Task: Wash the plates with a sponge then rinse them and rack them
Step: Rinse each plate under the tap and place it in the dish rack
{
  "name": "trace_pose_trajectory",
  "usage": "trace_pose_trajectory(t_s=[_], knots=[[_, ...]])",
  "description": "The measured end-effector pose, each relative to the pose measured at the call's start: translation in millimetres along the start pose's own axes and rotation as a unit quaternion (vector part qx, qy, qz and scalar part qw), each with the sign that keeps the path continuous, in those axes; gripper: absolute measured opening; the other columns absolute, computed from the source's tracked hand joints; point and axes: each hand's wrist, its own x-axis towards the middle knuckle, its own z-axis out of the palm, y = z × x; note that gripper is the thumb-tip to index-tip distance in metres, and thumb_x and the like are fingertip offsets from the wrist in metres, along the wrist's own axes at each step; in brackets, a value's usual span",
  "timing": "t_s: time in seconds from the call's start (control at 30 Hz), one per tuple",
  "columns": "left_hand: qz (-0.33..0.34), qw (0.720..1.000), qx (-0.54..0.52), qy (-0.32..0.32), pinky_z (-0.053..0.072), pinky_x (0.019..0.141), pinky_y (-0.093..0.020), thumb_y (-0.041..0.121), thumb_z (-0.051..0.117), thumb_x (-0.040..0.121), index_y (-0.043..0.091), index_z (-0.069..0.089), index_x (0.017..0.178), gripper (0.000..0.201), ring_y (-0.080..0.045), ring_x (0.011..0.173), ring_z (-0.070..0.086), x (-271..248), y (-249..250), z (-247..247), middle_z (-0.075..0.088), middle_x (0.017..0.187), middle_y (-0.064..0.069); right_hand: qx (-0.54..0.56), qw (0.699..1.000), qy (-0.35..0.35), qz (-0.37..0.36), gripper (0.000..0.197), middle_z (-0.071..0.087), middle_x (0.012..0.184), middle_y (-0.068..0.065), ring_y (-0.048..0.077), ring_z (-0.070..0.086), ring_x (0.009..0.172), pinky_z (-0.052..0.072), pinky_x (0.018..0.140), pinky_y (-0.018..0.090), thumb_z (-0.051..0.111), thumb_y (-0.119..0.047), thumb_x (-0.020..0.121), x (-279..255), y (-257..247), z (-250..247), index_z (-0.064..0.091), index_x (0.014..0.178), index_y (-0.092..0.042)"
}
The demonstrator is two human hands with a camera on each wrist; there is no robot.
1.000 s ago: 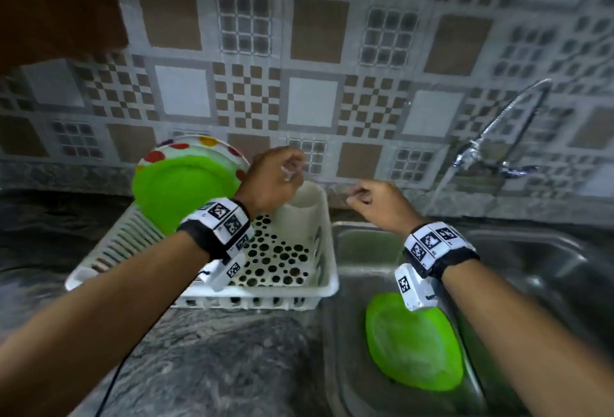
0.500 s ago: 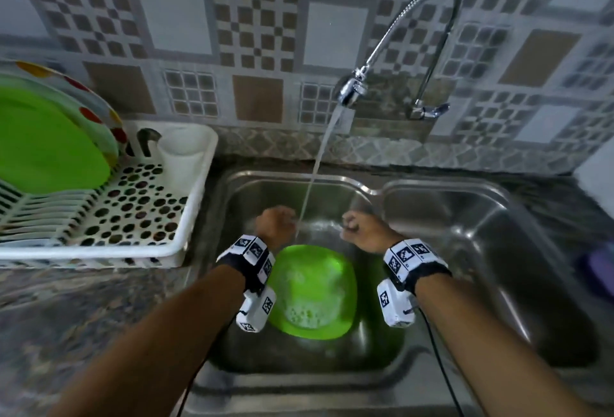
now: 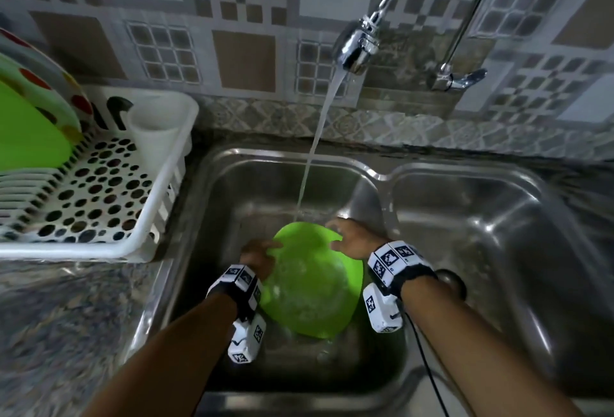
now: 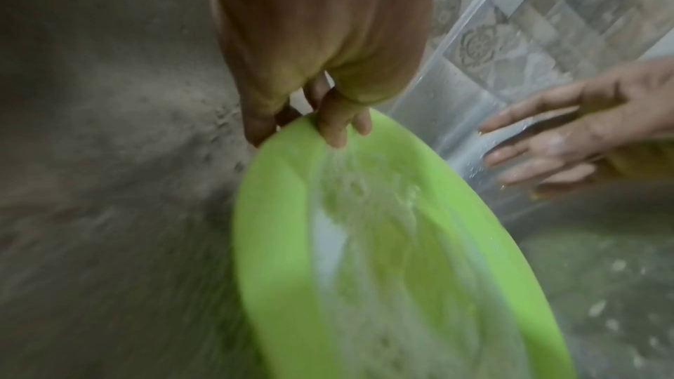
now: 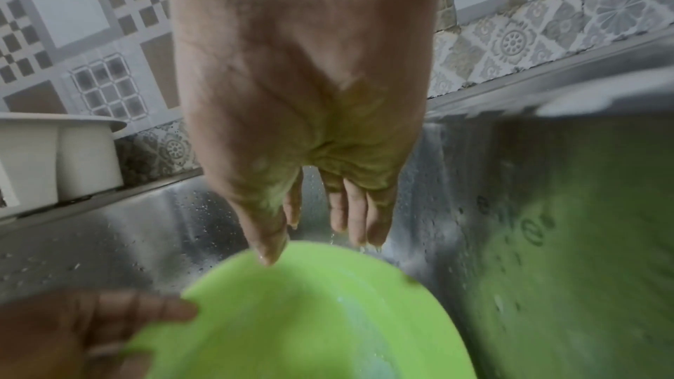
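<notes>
A moment ago both hands were up by the white dish rack (image 3: 146, 243), and half a second back they had only just dropped over the soapy plate lying in the basin; now the left hand (image 3: 257, 255) has the green plate (image 3: 312, 283) pinched at its rim, thumb on the face and fingers behind, tilting it up in the lower middle of the frame inside the left sink (image 3: 229, 190). The right hand (image 3: 354, 238) is spread, fingers straight and holding nothing, its thumb touching the far rim while the fingers hang wet beside the stream of water (image 3: 310, 154) falling from the tap (image 3: 354, 49). Suds cling to the plate's face, so I'd say rinsing has just begun. Two plates, another green one (image 3: 23, 130) and a spotted one (image 3: 50, 84), stand racked at the left edge; this one goes there next, I reckon.
</notes>
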Motion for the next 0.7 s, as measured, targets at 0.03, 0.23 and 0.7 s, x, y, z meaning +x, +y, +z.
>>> trace_pose_trajectory(t_s=[0.03, 0.23, 0.7], knots=[[0.037, 0.999, -0.012, 0.025, 0.043, 0.046, -0.019, -0.018, 0.049, 0.08, 0.004, 0.069, 0.102, 0.036, -0.01, 0.044, 0.054, 3.7, 4.1, -5.3, 0.059, 0.068, -0.01, -0.007, 1.0, 0.002, 0.002, 0.054, 0.046, 0.138, 0.011, 0.025, 0.049, 0.123, 0.039, 0.101, 0.028, 0.066, -0.016, 0.082, 2.5, 0.9, -1.7, 0.046, 0.133, -0.017], [0.139, 0.985, -0.03, 0.099, 0.046, 0.054, -0.019, -0.015, 0.047, 0.079, 0.036, 0.074, 0.079, 0.058, -0.01, 0.058, 0.06, 34.1, 62.1, -34.1, 0.072, 0.094, -0.009, -0.025, 0.996, 0.084, 0.024, 0.048, 0.039, 0.14, 0.015, 0.03, 0.038, 0.13, 0.034, 0.108, 0.032, 0.067, -0.029, 0.079, 9.5, 0.7, -30.5, 0.051, 0.125, -0.031], [0.264, 0.957, 0.119, 0.017, 0.042, 0.072, -0.018, -0.002, 0.039, 0.093, 0.008, 0.075, 0.071, 0.044, -0.014, 0.078, 0.053, 26.3, 190.3, -46.0, 0.06, 0.085, -0.007, 0.153, 0.951, 0.254, -0.092, 0.023, 0.059, 0.072, -0.007, -0.003, 0.047, 0.055, 0.037, 0.06, 0.02, 0.065, 0.001, 0.081, -35.3, 32.7, -103.9, 0.067, 0.082, -0.022]])
